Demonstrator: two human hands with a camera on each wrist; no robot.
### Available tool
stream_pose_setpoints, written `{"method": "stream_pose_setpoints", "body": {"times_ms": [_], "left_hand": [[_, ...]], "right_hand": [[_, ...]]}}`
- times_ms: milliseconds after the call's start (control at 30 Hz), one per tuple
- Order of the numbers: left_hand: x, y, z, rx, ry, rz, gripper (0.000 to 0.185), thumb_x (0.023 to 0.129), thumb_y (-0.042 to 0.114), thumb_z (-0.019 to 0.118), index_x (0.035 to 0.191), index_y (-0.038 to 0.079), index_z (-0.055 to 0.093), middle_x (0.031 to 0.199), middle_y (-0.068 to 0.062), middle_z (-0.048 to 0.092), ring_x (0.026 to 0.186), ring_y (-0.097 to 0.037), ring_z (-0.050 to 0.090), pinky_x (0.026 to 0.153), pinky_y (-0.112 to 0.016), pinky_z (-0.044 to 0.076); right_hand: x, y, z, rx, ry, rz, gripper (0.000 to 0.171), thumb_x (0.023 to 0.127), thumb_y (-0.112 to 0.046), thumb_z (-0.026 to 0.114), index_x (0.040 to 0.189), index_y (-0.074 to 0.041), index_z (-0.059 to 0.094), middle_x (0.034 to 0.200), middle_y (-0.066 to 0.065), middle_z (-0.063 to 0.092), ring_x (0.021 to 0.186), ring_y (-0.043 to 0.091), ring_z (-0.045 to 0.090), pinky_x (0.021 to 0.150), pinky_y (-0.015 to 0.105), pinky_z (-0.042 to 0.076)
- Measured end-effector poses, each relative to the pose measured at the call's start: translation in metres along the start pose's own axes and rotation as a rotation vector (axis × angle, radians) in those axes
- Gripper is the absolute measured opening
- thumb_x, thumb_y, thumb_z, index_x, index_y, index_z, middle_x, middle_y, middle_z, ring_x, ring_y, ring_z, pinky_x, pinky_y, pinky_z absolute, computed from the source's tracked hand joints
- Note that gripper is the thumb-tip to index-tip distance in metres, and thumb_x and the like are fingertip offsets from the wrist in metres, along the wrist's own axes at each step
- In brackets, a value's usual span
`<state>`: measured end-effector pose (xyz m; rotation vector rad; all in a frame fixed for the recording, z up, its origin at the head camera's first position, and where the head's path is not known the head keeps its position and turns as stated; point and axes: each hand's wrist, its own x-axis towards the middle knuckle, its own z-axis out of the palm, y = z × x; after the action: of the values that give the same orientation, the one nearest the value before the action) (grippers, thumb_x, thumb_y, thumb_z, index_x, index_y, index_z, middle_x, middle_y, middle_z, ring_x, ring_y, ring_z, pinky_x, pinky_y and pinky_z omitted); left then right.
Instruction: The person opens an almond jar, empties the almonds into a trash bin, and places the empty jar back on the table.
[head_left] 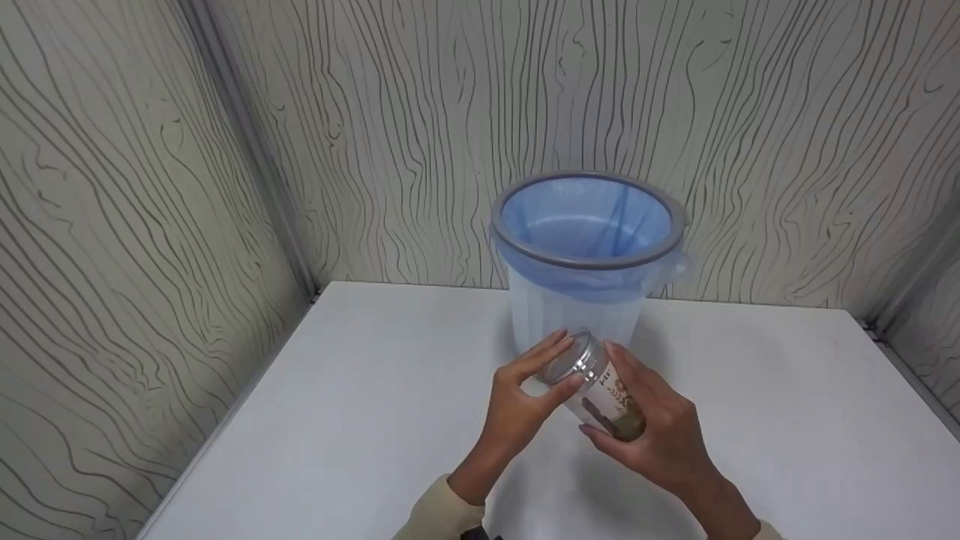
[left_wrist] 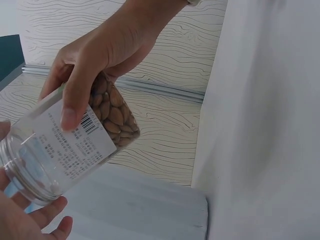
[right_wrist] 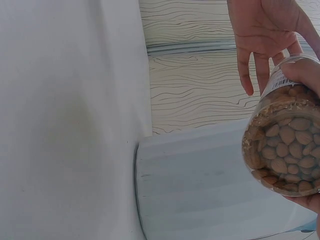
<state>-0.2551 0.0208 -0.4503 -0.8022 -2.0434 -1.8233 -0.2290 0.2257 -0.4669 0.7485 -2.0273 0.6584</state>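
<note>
A clear plastic jar (head_left: 600, 386) with almonds in its bottom and a printed label is held tilted over the white table (head_left: 337, 420), its threaded mouth pointing up towards the bin. No lid shows on it. My right hand (head_left: 604, 394) grips the jar's body, thumb across the label. My left hand (head_left: 559, 364) holds the mouth end between thumb and fingers. In the left wrist view the jar (left_wrist: 65, 145) lies between the right hand (left_wrist: 75, 85) above and the left hand (left_wrist: 30, 220) below. The right wrist view looks at the jar's almond-filled base (right_wrist: 282, 150).
A pale bin (head_left: 585, 262) with a grey rim ring and a blue bag liner stands just behind the hands, against the back wall. Patterned wall panels close in the table on the left, back and right. Bare table surface lies on both sides of the hands.
</note>
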Motion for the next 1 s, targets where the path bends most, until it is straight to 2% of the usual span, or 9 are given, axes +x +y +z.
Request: {"method": "stream_pose_setpoints", "body": {"times_ms": [167, 500, 1000], "left_hand": [[0.0011, -0.0024, -0.0023, -0.018, -0.037, 0.014, 0.046, 0.094, 0.029, 0.074, 0.138, 0.021, 0.065, 0.149, 0.004, 0.054, 0.139, -0.015, 0.048, 0.112, -0.055, 0.038], [0.0027, -0.0061, -0.0091, -0.102, -0.154, 0.027, 0.05, 0.096, 0.029, 0.07, 0.144, 0.024, 0.06, 0.155, 0.012, 0.046, 0.145, -0.013, 0.039, 0.116, -0.051, 0.033], [0.0031, -0.0069, -0.0085, -0.123, -0.152, 0.015, 0.047, 0.096, 0.028, 0.07, 0.142, 0.022, 0.062, 0.154, 0.01, 0.047, 0.144, -0.013, 0.042, 0.115, -0.053, 0.034]], "right_hand": [[-0.0002, -0.0012, -0.0021, 0.02, -0.006, 0.023, 0.112, 0.053, -0.028, 0.1, 0.149, -0.003, 0.049, 0.147, 0.009, 0.056, 0.114, 0.03, 0.066, 0.102, 0.016, 0.04], [0.0014, -0.0028, -0.0033, 0.033, -0.003, 0.024, 0.113, 0.052, -0.027, 0.1, 0.149, -0.002, 0.049, 0.146, 0.009, 0.057, 0.113, 0.03, 0.067, 0.102, 0.015, 0.04], [0.0018, -0.0029, -0.0038, 0.033, -0.002, 0.019, 0.113, 0.051, -0.026, 0.1, 0.149, -0.002, 0.049, 0.146, 0.009, 0.057, 0.113, 0.032, 0.067, 0.102, 0.015, 0.039]]}}
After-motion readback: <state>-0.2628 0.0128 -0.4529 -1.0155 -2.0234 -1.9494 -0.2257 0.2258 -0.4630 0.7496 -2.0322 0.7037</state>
